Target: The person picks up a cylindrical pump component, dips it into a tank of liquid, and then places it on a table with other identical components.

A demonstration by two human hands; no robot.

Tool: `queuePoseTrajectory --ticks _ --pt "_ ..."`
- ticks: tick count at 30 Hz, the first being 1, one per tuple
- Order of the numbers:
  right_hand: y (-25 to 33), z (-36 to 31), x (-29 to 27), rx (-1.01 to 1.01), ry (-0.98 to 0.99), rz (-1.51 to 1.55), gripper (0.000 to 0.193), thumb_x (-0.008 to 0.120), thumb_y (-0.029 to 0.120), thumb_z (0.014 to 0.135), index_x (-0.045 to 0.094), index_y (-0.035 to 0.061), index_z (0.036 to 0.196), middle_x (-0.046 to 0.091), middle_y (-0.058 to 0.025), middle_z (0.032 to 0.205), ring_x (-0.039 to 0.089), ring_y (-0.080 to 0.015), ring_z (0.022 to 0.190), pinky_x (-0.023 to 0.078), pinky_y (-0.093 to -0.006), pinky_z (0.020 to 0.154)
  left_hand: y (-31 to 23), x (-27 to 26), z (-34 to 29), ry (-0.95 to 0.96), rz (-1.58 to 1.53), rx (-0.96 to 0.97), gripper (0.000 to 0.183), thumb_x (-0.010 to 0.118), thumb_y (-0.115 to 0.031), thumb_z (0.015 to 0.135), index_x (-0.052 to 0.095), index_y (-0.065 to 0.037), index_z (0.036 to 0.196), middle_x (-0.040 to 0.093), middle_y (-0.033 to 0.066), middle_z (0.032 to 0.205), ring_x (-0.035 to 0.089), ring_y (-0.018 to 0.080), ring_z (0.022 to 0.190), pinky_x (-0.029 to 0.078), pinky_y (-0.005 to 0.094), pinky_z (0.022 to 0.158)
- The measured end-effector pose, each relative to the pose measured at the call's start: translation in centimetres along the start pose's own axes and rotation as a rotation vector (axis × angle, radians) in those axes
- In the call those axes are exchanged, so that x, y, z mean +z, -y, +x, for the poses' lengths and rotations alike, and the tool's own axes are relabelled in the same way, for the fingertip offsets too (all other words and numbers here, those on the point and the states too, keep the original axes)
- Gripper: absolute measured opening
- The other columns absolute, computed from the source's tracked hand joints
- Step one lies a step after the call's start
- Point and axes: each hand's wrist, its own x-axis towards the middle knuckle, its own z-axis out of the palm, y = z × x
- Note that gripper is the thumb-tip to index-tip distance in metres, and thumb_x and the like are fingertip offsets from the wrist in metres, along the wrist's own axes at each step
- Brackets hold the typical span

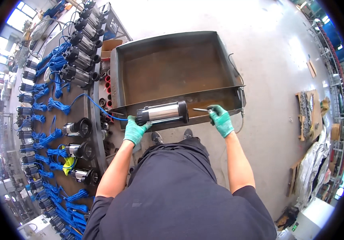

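Note:
A submersible pump (pixel 162 112) with a shiny steel body and black ends lies sideways over the near edge of a metal water tank (pixel 216 52). My left hand (pixel 136 131), in a green glove, grips its left end, where a blue cable (pixel 100 107) runs off to the bench. Just past the pump's right end, my gloved right hand (pixel 220 119) pinches a thin, metal-coloured rod-like tool (pixel 200 110) that points left toward the pump. A gap separates the tool's tip from the pump. Whether the pump rests on the tank edge is hidden.
Left of the tank stands a long bench (pixel 85 116) with rows of pumps and coiled blue cables (pixel 58 105). A hose (pixel 243 102) hangs at the tank's right side. Farther right, cardboard and wrapped material (pixel 314 156) lie on the floor. Brownish water fills the tank.

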Motion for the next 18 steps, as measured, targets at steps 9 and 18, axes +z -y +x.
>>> queuePoseTrajectory --ticks 9,18 --pt "-0.3 2.1 2.6 -0.073 0.162 -0.217 0.015 0.063 0.013 0.098 0.067 0.0025 0.108 0.067 -0.0043 0.084 0.054 -0.0095 0.072 0.048 -0.0280 0.066 -1.0 -0.6 -0.2 0.026 0.039 -0.024 0.061 0.092 -0.020 0.073 0.049 0.003 0.111 0.070 0.0144 0.096 0.065 0.0189 0.085 0.054 0.0343 0.079" --pt "-0.2 2.3 3.2 -0.031 0.178 -0.161 0.018 0.062 0.016 0.099 0.067 0.0018 0.108 0.064 -0.0009 0.078 0.054 -0.0095 0.068 0.047 -0.0281 0.063 -0.1 -0.6 0.0 -0.004 0.067 0.040 0.059 0.092 -0.018 0.073 0.049 0.003 0.109 0.071 0.0147 0.094 0.066 0.0199 0.083 0.055 0.0349 0.078"
